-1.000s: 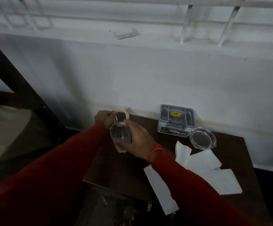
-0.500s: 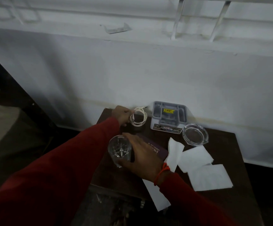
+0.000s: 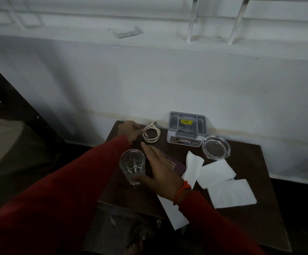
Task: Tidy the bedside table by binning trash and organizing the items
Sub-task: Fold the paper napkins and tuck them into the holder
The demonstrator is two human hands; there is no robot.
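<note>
A clear drinking glass (image 3: 132,162) stands upright near the left edge of the dark wooden bedside table (image 3: 250,162). My right hand (image 3: 161,169) rests against its right side with the fingers straightened and the thumb at the glass's base. It lies over a maroon booklet (image 3: 175,165). At the table's back left corner, my left hand (image 3: 129,130) pinches the left edge of a coiled white cable (image 3: 151,134) that lies on the tabletop. Several white tissues (image 3: 216,173) are scattered right of the booklet, and one (image 3: 173,212) hangs over the front edge.
A grey desk organizer (image 3: 186,126) stands against the white wall, with a round glass ashtray (image 3: 215,147) to its right. A dark bed frame (image 3: 20,115) and bedding (image 3: 2,144) are at the left. The table's right front part is bare wood.
My right hand brought the glass forward and down to the table's left edge, then straightened its fingers. My left hand carried the cable to the back left corner and laid it down.
</note>
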